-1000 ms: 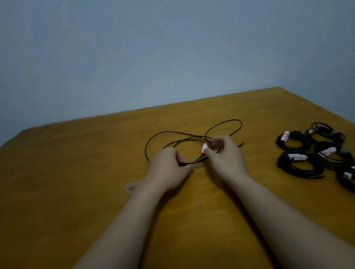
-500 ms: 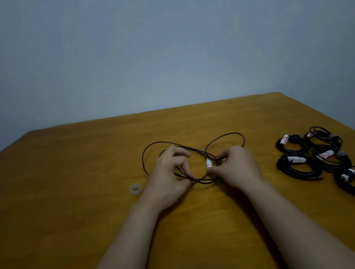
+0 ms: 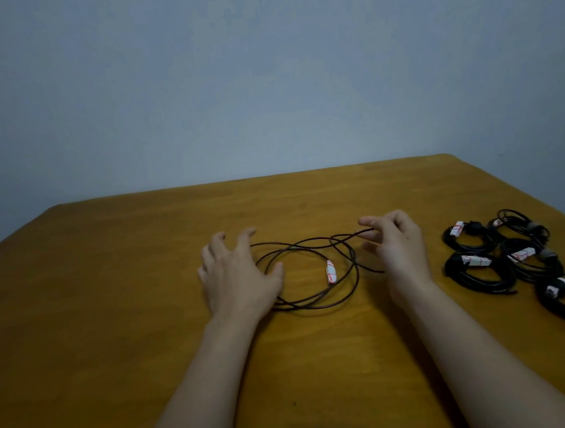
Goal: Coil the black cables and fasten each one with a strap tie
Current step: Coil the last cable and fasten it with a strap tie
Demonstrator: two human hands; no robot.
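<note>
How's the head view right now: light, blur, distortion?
Head view: dim, even light, no glare; soft shadows under both forearms; the loose cable is sharp enough to trace; the table edges splay from the wide-angle lens; the coiled bundles merge into dark masses.

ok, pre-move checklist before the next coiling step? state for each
1. Loose cable on table between both hands: ok.
2. Coil formed: not ok, loops wide and uneven, one end trailing right.
3. Right hand on cable: ok, fingers pinch a strand at the far right.
4. Left hand grip: not ok, open, spread over the left of the loops.
5. Strap tie for this cable: cannot tell, none in view; only a white tag on the cable.
6. Done bundles apart from the loose cable: ok, five at right.
</note>
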